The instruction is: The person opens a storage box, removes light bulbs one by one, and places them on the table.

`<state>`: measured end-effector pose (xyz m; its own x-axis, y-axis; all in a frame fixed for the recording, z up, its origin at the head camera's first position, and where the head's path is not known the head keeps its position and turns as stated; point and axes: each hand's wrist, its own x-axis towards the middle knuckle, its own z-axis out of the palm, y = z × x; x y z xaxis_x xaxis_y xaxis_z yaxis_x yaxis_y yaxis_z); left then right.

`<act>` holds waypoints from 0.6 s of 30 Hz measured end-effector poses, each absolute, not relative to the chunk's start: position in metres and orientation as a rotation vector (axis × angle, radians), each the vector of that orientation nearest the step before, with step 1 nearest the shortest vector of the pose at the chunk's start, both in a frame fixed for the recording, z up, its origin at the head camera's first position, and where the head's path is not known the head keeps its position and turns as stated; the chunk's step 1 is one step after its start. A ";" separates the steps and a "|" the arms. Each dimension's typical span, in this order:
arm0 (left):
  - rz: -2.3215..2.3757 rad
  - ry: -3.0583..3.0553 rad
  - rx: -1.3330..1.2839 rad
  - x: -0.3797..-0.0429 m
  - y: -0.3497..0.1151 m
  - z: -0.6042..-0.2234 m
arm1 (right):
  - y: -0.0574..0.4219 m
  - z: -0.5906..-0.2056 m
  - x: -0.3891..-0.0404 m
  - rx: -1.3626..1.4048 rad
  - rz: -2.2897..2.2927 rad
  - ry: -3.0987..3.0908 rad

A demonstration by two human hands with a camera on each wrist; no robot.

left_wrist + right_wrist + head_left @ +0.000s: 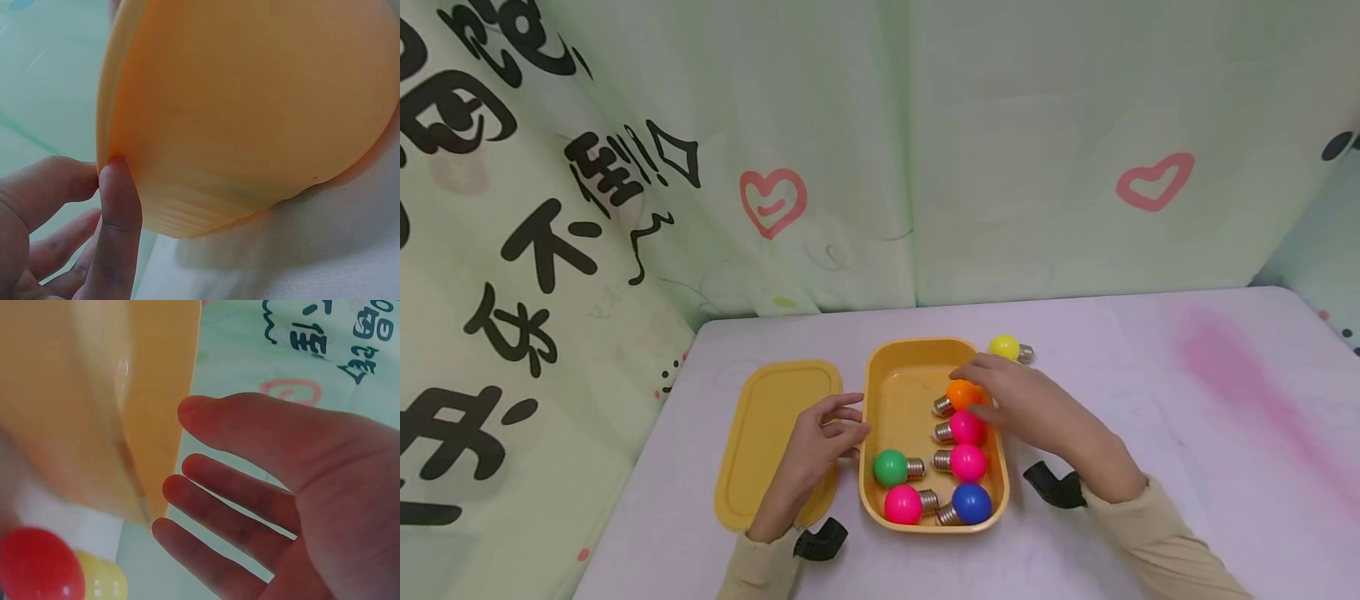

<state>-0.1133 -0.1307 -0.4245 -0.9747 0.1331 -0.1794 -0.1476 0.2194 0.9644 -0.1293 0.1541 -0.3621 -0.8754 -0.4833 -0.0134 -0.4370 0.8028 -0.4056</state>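
A yellow plastic box (904, 377) holds several toy light bulbs with coloured round heads and silver screw bases. My left hand (822, 446) is at its left rim. In the left wrist view, thumb and finger pinch the edge of the box (250, 106). Over the box's right side reaches my right hand (1026, 408), thumb and fingers spread around the orange bulb (964, 393). The right wrist view shows those fingers (219, 509) apart, with nothing between them, beside a yellow wall (159, 394). Below the orange bulb lie a pink bulb (967, 427) and another like it.
Left of the box lies a flat yellow lid (775, 417), partly behind the left hand. A yellow bulb (1003, 347) rests on the table outside the far right corner. Green (890, 468), pink (903, 505) and blue (972, 503) bulbs fill the box's near end.
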 end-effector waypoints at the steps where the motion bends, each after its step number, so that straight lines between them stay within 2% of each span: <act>1: 1.833 2.267 -0.016 -0.114 -0.130 -0.425 | 0.151 -0.362 -0.128 -0.748 -0.600 2.867; 18: 1.849 2.251 -0.026 -0.113 -0.131 -0.424 | 0.110 -0.366 -0.120 -1.028 -0.639 2.730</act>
<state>-0.1129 -0.1307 -0.4242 -0.9738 0.1302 -0.1865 -0.1576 0.2046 0.9661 -0.1201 0.1105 -0.3665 -0.7526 -0.6585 0.0049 -0.5923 0.6736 -0.4421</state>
